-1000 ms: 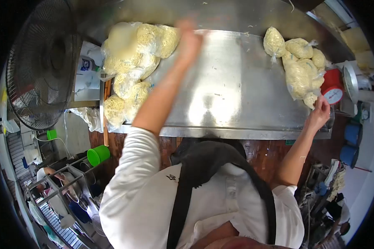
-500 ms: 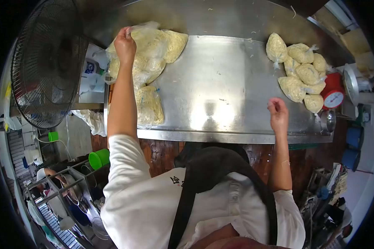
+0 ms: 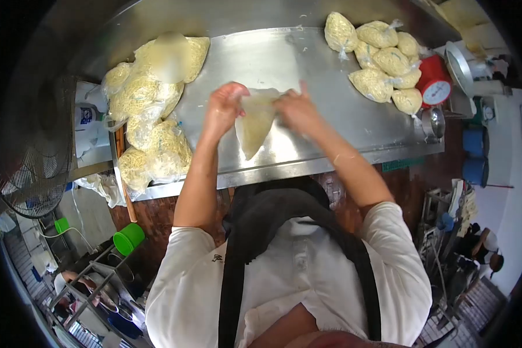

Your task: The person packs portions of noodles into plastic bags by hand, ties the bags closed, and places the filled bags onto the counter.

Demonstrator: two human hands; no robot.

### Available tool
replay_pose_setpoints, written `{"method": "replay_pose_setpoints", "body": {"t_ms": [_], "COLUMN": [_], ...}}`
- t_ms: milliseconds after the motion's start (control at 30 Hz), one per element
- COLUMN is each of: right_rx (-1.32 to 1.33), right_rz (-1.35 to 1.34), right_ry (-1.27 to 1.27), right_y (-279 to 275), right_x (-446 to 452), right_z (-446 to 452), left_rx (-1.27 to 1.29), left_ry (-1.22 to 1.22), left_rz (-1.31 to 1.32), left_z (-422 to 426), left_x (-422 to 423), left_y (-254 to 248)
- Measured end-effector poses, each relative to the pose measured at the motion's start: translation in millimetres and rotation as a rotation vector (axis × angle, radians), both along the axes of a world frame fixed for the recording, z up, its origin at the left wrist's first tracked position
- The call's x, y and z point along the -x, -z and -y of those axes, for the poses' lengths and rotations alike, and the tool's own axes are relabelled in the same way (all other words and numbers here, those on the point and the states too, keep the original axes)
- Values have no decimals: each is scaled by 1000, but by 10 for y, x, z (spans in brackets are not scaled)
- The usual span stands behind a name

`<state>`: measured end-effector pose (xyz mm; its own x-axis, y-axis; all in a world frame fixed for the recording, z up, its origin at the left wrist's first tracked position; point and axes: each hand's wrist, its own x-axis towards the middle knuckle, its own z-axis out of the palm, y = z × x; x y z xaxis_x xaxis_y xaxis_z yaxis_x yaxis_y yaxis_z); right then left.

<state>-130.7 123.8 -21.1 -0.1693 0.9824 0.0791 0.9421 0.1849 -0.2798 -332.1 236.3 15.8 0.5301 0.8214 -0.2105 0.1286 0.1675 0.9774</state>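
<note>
Above the middle of the steel table (image 3: 226, 64), a clear plastic bag of pale noodles (image 3: 255, 130) hangs tilted, its lower end tapering toward the front edge. At the bag's upper left, the fingers of my left hand (image 3: 223, 113) pinch the plastic. My right hand (image 3: 300, 113) grips the opposite upper corner, one digit sticking up and the wrist slightly blurred. A heap of bagged noodles (image 3: 136, 95) lies to the left of my hands. Several tied noodle bags (image 3: 371, 84) are piled at the right.
A red dial scale (image 3: 434, 81) stands beyond the right pile, with a metal bowl (image 3: 432, 123) in front of it. On the left are a black fan (image 3: 32, 156) and a green bucket (image 3: 129, 238). Other people work at both lower edges.
My left hand has come from the left heap to the table's middle, and my right hand has moved inward to meet it. A noodle bag is now between them. The view has shifted.
</note>
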Motion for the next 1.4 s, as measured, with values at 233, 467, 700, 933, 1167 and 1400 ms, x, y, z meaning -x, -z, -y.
{"method": "replay_pose_setpoints", "body": {"t_ms": [233, 467, 700, 933, 1167, 1400], "right_rx": [-95, -13, -172, 85, -270, -79], "right_rz": [-249, -746, -287, -925, -661, -207], "right_ry": [-37, 222, 414, 423, 386, 408], "right_y": [-1115, -494, 327, 278, 185, 1074], "right_x": [-373, -545, 81, 47, -71, 312], "right_z": [291, 612, 543, 265, 572, 565], "left_rx": [-109, -64, -345, -607, 92, 832], "left_ry": [-74, -31, 292, 238, -79, -437], "left_rz": [-50, -223, -103, -105, 112, 396], "left_z": [-61, -154, 252, 445, 354, 617], "left_x": [274, -72, -478, -309, -939, -1201], "left_y": [-608, -69, -325, 350, 1674, 1312]}}
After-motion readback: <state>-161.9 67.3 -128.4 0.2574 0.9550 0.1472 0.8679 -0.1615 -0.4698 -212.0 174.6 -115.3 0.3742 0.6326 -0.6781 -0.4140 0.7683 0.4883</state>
